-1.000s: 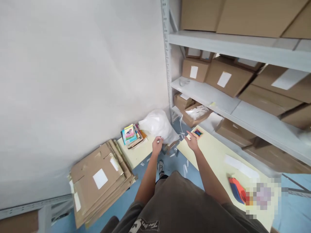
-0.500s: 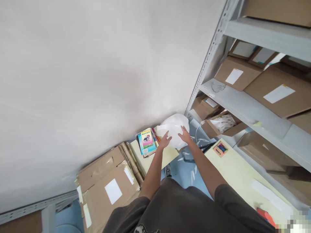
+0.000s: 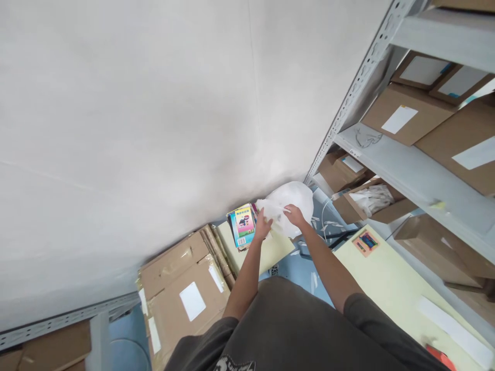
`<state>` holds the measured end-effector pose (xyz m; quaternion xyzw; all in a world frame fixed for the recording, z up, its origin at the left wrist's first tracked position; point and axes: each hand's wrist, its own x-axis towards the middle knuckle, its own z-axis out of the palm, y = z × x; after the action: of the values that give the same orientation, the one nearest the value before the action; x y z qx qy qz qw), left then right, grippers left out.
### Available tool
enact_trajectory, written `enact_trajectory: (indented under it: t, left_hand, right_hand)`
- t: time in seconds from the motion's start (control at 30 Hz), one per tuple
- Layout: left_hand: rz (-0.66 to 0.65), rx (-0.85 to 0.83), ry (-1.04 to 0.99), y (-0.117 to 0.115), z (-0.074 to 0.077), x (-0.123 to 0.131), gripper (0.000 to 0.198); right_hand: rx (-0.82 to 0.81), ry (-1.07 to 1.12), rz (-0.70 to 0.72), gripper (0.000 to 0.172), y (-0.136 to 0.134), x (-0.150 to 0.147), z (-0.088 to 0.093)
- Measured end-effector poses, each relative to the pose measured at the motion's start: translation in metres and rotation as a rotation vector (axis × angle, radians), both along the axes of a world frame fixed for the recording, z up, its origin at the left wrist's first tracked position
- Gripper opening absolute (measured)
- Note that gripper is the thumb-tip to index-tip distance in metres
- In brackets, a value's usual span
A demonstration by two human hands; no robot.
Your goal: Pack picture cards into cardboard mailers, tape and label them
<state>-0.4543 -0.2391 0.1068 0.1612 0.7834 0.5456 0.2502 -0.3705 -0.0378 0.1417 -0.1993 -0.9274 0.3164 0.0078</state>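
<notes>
A white plastic bag [image 3: 297, 198] bulges up against the wall at the far end of a pale yellow table. My right hand [image 3: 296, 216] is closed on a fold of its upper side, pinching it between the fingers. On the bag's near left edge, my left hand [image 3: 263, 226] has its fingers closed on the thin white plastic. What lies inside the bag cannot be seen. Just left of my left hand is a stack of colourful booklets [image 3: 243, 225], with a pink and yellow cover on top.
Flattened cardboard boxes [image 3: 185, 278] stand at the left of the pale yellow table [image 3: 228, 242]. Grey shelving [image 3: 410, 154] with brown boxes rises on the right. A second yellow table [image 3: 386, 278] carries a small picture card [image 3: 365, 242]. White scraps litter the blue floor [image 3: 294, 270].
Both hands were spread open over the bag and are now closed on its plastic. A loose part of the bag is drawn up between them. The view has shifted slightly.
</notes>
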Motion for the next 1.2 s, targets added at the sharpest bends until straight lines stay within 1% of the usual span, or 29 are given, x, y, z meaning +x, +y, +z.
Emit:
enact_trajectory:
  t: [0.07, 0.13, 0.2, 0.27, 0.33, 0.37, 0.47, 0.5, 0.53, 0.57, 0.63, 0.7, 0.8, 0.87, 0.93, 1.03, 1.13, 1.2]
  left_hand:
    - [0.021, 0.012, 0.086, 0.007, 0.006, -0.006, 0.093]
    - [0.032, 0.012, 0.143, 0.016, 0.01, -0.008, 0.101]
    - [0.023, 0.013, 0.157, 0.025, 0.011, -0.007, 0.106]
    - [0.008, 0.003, 0.138, 0.034, 0.01, -0.002, 0.105]
    - [-0.009, -0.021, 0.13, 0.042, 0.009, 0.006, 0.092]
    - [-0.022, -0.026, 0.143, 0.046, 0.009, 0.012, 0.079]
    - [-0.078, 0.025, 0.218, 0.063, 0.013, 0.038, 0.028]
    - [-0.093, 0.051, 0.229, 0.07, 0.015, 0.049, 0.017]
    - [-0.106, 0.071, 0.227, 0.077, 0.018, 0.062, 0.011]
    - [-0.118, 0.085, 0.212, 0.085, 0.021, 0.076, 0.01]
    - [-0.146, 0.101, 0.162, 0.104, 0.028, 0.107, 0.015]
    - [-0.188, 0.124, 0.113, 0.125, 0.034, 0.141, 0.022]
    - [-0.265, 0.176, 0.075, 0.162, 0.042, 0.198, 0.031]
    - [-0.334, 0.205, 0.062, 0.189, 0.046, 0.238, 0.033]
    - [-0.403, 0.211, 0.065, 0.214, 0.048, 0.275, 0.032]
    - [-0.489, 0.145, 0.127, 0.246, 0.047, 0.322, 0.029]
    - [-0.624, 0.026, 0.192, 0.267, 0.04, 0.352, 0.025]
    - [-0.728, -0.042, 0.194, 0.277, 0.033, 0.365, 0.02]
  right_hand:
    - [-0.109, 0.11, 0.027, 0.027, 0.0, 0.011, 0.014]
    - [-0.219, 0.165, 0.029, 0.029, 0.005, 0.031, 0.03]
    - [-0.297, 0.17, 0.006, 0.032, 0.013, 0.059, 0.044]
    - [-0.327, 0.149, -0.05, 0.031, 0.024, 0.091, 0.056]
    - [-0.345, 0.149, -0.111, 0.033, 0.035, 0.127, 0.063]
    - [-0.359, 0.162, -0.139, 0.034, 0.04, 0.145, 0.065]
    - [-0.376, 0.225, -0.218, 0.036, 0.054, 0.202, 0.066]
    - [-0.36, 0.243, -0.25, 0.035, 0.058, 0.221, 0.065]
    - [-0.333, 0.259, -0.292, 0.033, 0.063, 0.241, 0.064]
    - [-0.299, 0.274, -0.346, 0.03, 0.067, 0.261, 0.062]
    - [-0.231, 0.296, -0.492, 0.024, 0.075, 0.303, 0.058]
    - [-0.18, 0.298, -0.676, 0.02, 0.081, 0.348, 0.055]
    - [-0.143, 0.29, -0.933, 0.02, 0.088, 0.418, 0.05]
    - [-0.129, 0.295, -1.06, 0.022, 0.09, 0.465, 0.047]
    - [-0.142, 0.304, -1.178, 0.026, 0.089, 0.511, 0.041]
    - [-0.242, 0.329, -1.353, 0.04, 0.085, 0.571, 0.028]
    - [-0.349, 0.335, -1.474, 0.052, 0.077, 0.614, 0.01]
    - [-0.379, 0.319, -1.543, 0.056, 0.071, 0.631, -0.004]
